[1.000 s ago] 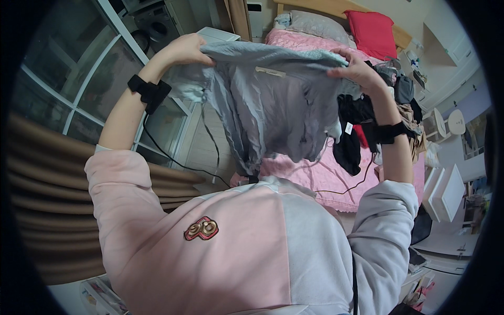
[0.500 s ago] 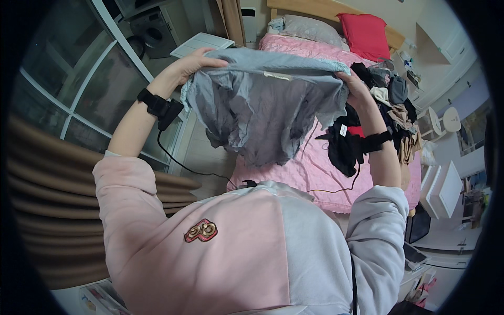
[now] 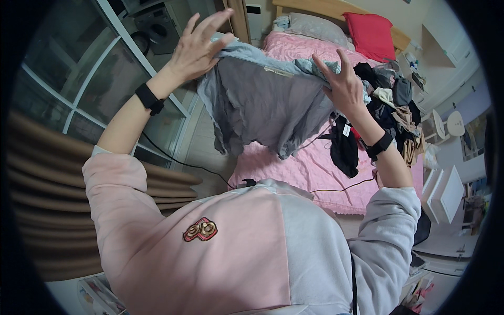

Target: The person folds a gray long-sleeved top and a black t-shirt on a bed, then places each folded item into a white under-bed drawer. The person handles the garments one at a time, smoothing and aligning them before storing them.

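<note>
A thin grey-blue garment (image 3: 268,105) with a pale label (image 3: 278,72) inside its upper edge hangs spread out in front of me, over the bed's near left part. Its kind is not clear from the folds. My left hand (image 3: 197,51) is raised at its upper left corner, fingers spread apart, with the cloth against the thumb side. At the upper right corner, my right hand (image 3: 344,86) has its thumb and fingers stretched apart, and bunched cloth lies behind them. Whether either hand still bears the cloth's weight is hard to see. Black bands circle both wrists.
The bed (image 3: 315,184) has a pink cover, a grey pillow (image 3: 317,29) and a red cushion (image 3: 370,35). A pile of clothes (image 3: 401,113) lies along its right side, near a black garment (image 3: 344,152) with a white tag. Glass doors (image 3: 100,79) and a brown curtain (image 3: 63,194) stand left.
Both hands have gone from gripping the garment's upper corners to spread fingers. My left hand has risen, and the cloth hangs flatter, its upper edge tilting down to the right.
</note>
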A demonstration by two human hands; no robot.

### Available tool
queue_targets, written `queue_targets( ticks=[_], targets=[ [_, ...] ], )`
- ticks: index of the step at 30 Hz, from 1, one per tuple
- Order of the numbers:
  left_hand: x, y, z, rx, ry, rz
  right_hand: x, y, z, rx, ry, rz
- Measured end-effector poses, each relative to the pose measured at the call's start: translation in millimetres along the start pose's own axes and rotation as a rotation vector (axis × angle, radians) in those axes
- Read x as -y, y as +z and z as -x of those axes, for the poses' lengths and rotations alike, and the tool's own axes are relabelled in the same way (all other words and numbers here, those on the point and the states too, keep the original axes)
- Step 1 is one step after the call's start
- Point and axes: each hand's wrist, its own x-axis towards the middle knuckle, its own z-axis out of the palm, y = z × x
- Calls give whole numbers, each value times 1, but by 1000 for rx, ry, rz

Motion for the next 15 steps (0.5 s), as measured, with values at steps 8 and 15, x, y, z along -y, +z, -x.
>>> queue_targets(
  ticks=[8, 15],
  targets=[
    [5, 1, 0, 287, 47, 328, -37, 5, -17, -294, -313, 292],
    [15, 3, -21, 14, -180, 204, -50, -8, -42, 47, 196, -236]
  ],
)
